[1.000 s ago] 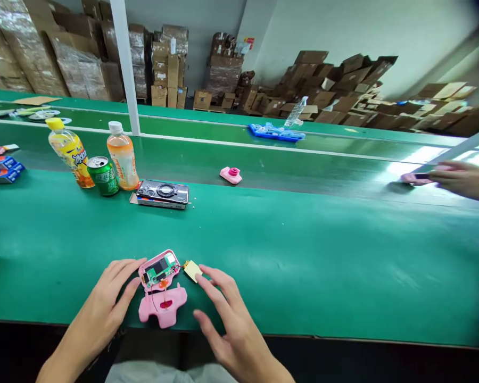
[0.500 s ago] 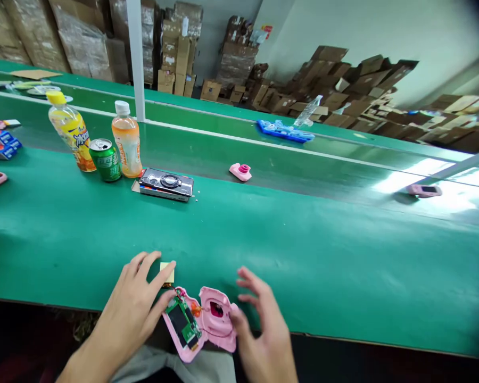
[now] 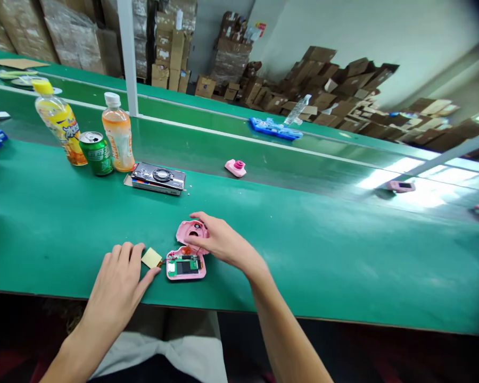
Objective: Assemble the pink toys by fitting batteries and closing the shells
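A pink toy camera [image 3: 186, 276] lies opened on the green table, its rear half with a green circuit board facing up. My right hand [image 3: 219, 239] grips the hinged-back front shell [image 3: 183, 233], thumb inside and fingers over its far edge. A small flat battery [image 3: 151, 258] with a pale yellow face sits left of the camera, joined to it by thin wires. My left hand [image 3: 120, 274] has its index finger and thumb at the battery's edges; the other fingers rest towards the table.
Beyond my hands lie a silver-black camera on a box [image 3: 158, 179], a green can [image 3: 96, 153] and two drink bottles [image 3: 118, 133]. A pink camera [image 3: 236, 167] and a blue tray [image 3: 275, 129] are on the conveyor. Cartons [image 3: 323, 74] are stacked behind.
The opened pink camera went from the table's front edge onto the table and turned, its front shell now facing away. My right hand moved from beside the shell to gripping it.
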Demonstrator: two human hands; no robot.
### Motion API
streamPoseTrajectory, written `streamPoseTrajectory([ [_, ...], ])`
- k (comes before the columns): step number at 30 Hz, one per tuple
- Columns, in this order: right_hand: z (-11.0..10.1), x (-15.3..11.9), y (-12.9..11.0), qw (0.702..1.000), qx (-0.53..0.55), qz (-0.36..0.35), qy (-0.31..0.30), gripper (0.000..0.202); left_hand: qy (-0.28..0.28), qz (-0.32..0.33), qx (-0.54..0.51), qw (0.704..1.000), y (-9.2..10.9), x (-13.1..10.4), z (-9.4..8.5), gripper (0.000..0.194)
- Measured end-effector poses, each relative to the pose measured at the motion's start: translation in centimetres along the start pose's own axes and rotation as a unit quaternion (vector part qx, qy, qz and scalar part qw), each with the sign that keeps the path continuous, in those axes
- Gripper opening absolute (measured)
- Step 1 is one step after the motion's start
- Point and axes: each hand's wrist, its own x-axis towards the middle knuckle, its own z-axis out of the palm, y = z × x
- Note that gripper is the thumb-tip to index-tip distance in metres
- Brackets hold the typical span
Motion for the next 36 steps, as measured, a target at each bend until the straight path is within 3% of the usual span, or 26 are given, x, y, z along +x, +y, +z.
streamPoseTrajectory([
  [2, -0.4, 0.2, -1.1, 0.997, -0.048, -0.049, 0.036, 0.050, 0.005, -0.025, -0.029, 0.999, 0.1, -0.4, 0.0, 0.041],
  [5, 1.1, -0.8, -2.8, 0.982, -0.007, -0.127, 0.143, 0.028, 0.010, -0.059, -0.124, 0.990, 0.5, -0.1, -0.2, 0.028],
  [7, 3.3, -1.4, -3.4, 0.976, 0.015, -0.164, 0.139, 0.021, 0.003, -0.075, -0.226, 0.971, 0.8, 0.8, -0.4, 0.020],
  [11, 7.4, -1.1, -3.1, 0.977, 0.007, -0.183, 0.110, 0.018, -0.033, -0.144, -0.408, 0.901, 1.3, 2.7, -0.6, 0.010],
  [15, 8.0, -0.4, -2.2, 0.969, -0.001, -0.192, 0.154, 0.021, -0.061, -0.153, -0.475, 0.864, 1.4, 3.3, -0.6, 0.017],
  [21, 6.7, 0.3, -1.9, 0.974, 0.001, -0.207, 0.095, 0.014, -0.048, -0.137, -0.461, 0.876, 1.3, 2.8, -0.3, 0.024],
  [26, 6.1, 0.8, -2.2, 0.967, -0.086, -0.235, 0.056, 0.016, -0.050, -0.141, -0.446, 0.883, 1.4, 2.6, -0.1, 0.021],
  [33, 6.8, -0.1, -3.3, 0.924, -0.280, -0.252, 0.069, 0.028, -0.064, -0.140, -0.425, 0.892, 1.8, 2.5, -0.2, 0.024],
  [36, 7.4, -0.7, -3.4, 0.913, -0.306, -0.257, 0.087, 0.032, -0.036, -0.152, -0.429, 0.890, 1.9, 2.7, 0.1, 0.031],
])
